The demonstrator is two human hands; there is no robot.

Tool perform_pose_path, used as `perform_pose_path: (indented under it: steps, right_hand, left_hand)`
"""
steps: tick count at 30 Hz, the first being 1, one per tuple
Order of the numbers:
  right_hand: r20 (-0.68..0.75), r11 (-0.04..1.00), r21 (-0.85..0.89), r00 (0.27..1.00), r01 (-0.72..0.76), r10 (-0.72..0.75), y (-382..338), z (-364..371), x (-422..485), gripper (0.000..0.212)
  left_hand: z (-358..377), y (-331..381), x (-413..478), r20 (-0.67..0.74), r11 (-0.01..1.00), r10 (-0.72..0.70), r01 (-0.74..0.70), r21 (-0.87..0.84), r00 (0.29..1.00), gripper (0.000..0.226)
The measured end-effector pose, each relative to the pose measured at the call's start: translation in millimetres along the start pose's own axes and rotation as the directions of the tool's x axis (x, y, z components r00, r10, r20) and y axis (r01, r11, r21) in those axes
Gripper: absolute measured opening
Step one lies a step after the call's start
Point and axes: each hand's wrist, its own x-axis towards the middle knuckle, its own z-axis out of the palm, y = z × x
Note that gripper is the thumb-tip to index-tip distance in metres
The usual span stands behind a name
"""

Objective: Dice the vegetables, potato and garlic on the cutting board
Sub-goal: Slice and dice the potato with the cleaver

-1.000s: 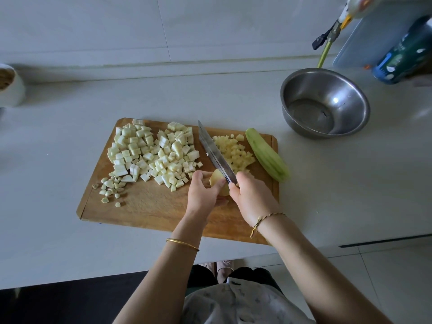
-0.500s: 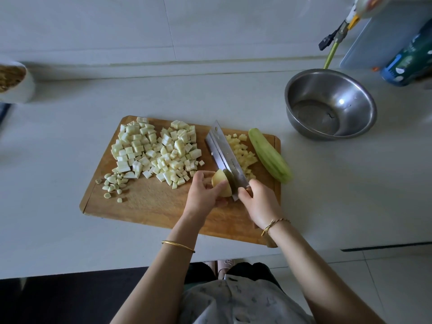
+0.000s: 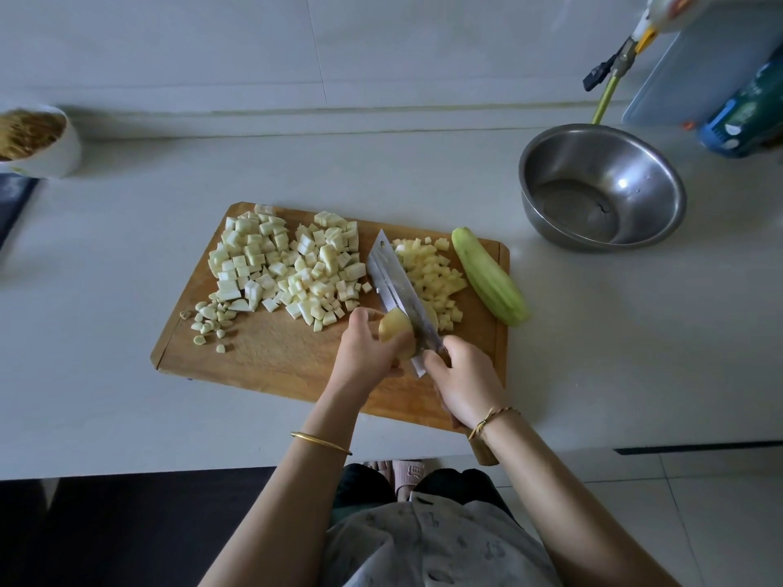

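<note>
Round potato (image 3: 396, 331) could roll under the knife (image 3: 394, 281)
My left hand (image 3: 367, 347) holds it, right hand (image 3: 462, 381) grips the knife; a slip cuts me.

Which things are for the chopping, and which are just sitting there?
For the chopping: cleaver, potato, cutting board, diced pieces, garlic bits, peeled green vegetable.
Just sitting there: steel bowl, white cup, bottle.

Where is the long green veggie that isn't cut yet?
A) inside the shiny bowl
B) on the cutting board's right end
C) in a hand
B: the whole green vegetable lies at the right end of the cutting board, outside the steel bowl.
</note>
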Motion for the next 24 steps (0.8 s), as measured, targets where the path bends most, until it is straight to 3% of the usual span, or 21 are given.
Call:
perform_pose_path:
  steps: [16, 24]
  right_hand:
    - [-0.095, 0.992, 0.108, 0.994, 0.065, -0.055, -22, -26, -14, 0.033]
    - [-0.089, 0.998, -0.020, 0.994, 0.068, -0.069, -29, -26, -22, 0.031]
  left_hand:
    - [7, -7, 4, -0.117, 0.980, 0.002, -0.025, -0.200, 0.993, 0.032]
    - [4, -8, 8, -0.099, 0.980, -0.015, -0.005, -0.197, 0.995, 0.034]
